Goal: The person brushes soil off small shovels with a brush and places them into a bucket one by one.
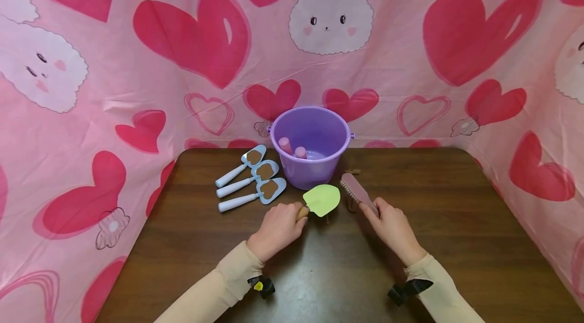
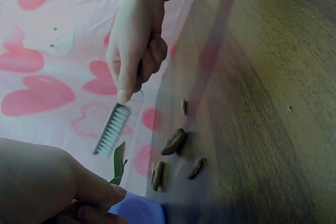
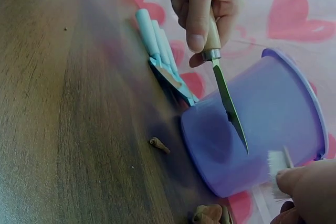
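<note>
My left hand (image 1: 279, 226) grips the wooden handle of a small hand trowel (image 1: 324, 200), whose light green blade points to the right above the table. The right hand (image 1: 393, 225) holds a pink brush (image 1: 358, 190) by its handle, white bristles (image 2: 112, 129) facing the trowel. Brush and trowel are apart, both near the front of a purple bucket (image 1: 310, 176). Below them, several brown dried-looking pieces (image 2: 175, 141) lie on the table; one small twisted piece (image 3: 159, 145) sits close to the bucket's base.
Three light blue shovel-shaped tools (image 1: 237, 203) with pale handles and brown centres lie side by side, left of the bucket. Two pink cylindrical ends (image 1: 285, 145) show inside it. Pink cloth (image 1: 292, 69) with hearts and rabbits hangs around the brown wooden table (image 1: 456, 242).
</note>
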Demonstrator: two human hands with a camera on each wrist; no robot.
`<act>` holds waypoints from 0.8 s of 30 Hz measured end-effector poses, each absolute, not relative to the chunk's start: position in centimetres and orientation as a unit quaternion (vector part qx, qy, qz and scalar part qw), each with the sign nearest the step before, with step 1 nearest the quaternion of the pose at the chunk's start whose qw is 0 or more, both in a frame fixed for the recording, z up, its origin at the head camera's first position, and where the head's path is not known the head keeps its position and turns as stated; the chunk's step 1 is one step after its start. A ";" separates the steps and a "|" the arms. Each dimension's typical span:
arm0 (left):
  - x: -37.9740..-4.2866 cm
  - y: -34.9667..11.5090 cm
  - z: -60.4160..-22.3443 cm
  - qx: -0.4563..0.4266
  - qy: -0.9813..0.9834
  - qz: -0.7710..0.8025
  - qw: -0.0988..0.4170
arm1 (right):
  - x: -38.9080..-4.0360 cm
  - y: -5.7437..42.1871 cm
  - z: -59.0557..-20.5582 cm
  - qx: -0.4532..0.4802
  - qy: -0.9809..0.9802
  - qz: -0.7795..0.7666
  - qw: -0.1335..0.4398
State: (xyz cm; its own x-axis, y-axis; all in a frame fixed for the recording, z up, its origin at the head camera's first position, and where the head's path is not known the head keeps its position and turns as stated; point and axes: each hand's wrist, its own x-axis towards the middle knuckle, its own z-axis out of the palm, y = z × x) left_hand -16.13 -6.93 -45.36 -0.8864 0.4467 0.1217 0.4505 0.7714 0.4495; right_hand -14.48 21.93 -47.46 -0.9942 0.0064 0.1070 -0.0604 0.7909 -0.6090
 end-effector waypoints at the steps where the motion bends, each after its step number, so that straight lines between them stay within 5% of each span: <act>1: -16.1 -6.9 -45.3 -0.238 -0.941 -0.242 0.003 | -14.5 22.0 -47.5 0.016 -0.944 0.324 0.053; 24: -15.9 -6.6 -45.3 -0.243 -0.936 -0.256 -0.001 | -14.4 21.1 -47.4 0.048 -0.950 0.303 0.057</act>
